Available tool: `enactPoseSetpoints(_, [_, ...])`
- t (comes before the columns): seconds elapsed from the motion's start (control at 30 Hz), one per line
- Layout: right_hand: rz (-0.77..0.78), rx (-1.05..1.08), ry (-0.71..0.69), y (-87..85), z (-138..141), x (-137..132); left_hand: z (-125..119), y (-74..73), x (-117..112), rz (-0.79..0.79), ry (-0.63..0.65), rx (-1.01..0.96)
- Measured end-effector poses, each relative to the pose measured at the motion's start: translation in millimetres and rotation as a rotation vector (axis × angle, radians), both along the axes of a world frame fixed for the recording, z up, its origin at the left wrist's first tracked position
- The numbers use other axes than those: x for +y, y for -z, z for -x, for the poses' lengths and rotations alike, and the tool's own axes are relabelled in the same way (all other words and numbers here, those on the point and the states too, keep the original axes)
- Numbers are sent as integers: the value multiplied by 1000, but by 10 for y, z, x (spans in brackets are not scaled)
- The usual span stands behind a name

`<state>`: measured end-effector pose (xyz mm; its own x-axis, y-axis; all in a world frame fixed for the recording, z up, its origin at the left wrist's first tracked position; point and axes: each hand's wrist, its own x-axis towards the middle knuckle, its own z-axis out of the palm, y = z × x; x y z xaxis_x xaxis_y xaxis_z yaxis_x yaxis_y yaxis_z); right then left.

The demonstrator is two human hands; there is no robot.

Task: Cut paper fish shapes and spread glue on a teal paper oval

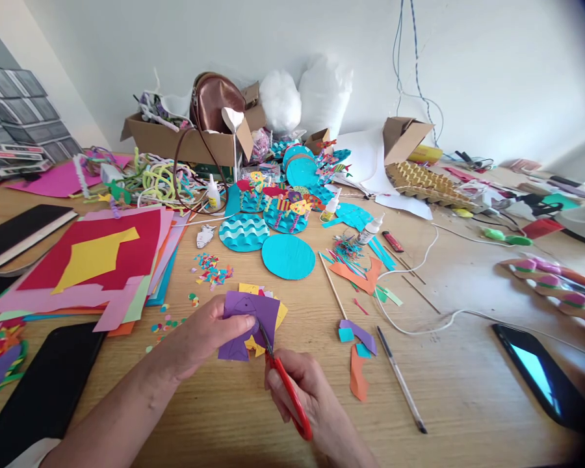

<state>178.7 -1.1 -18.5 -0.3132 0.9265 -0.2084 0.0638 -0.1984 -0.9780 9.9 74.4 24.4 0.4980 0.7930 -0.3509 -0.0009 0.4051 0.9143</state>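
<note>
Your L hand (pixel 219 328) pinches the purple paper (pixel 270 304), thumb pressed on top; the other fingers are mostly hidden beneath, so can't tell their spread. Paper's right in front of you, over the near part of the table (pixel 209 416). Your R hand (pixel 297 387) is wrapped round the red handles of the scissors (pixel 292 396); blades are at the sheet's lower R side, gap unclear.

Main risk: a nicked thumb, b/c the tips point its way & sit just beside it. Next: a slip across the drawn outline (pixel 246 304), since your thumb covers part of the line. Yellow pieces (pixel 283 315) show behind the purple; if one gets btwn the blades, you'd prob. snip it too. Sheet's R edge has no support, so it could fold or twist rather than cut clean. Loose offcuts could get lost among the confetti bits (pixel 212 270). Pen (pixel 402 383) might roll if your R forearm swings wide & bumps it.
</note>
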Motion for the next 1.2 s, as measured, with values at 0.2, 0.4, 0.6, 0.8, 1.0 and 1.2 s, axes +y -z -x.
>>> enactPoseSetpoints(0.2, [4, 25, 7, 24, -8, 19, 15, 54, 21, -14, 16, 0])
enactPoseSetpoints(0.4, [2, 36, -17, 34, -9, 29, 7, 23, 21, -12, 36, 10])
enactPoseSetpoints(0.6, [-5, 28, -4, 76, -6, 11, -16, -35, 38, -22, 73, 14])
enactPoseSetpoints(0.8, [-9, 20, -29, 64, -19, 13, -23, -51, 51, 10, 68, 41])
enactPoseSetpoints(1.0, [-14, 20, -31, 21, -29, 27, -45, -78, 66, 32, 55, 52])
enactPoseSetpoints(1.2, [-26, 39, -24, 16, -23, 19, -32, -70, 73, 34, 93, 33])
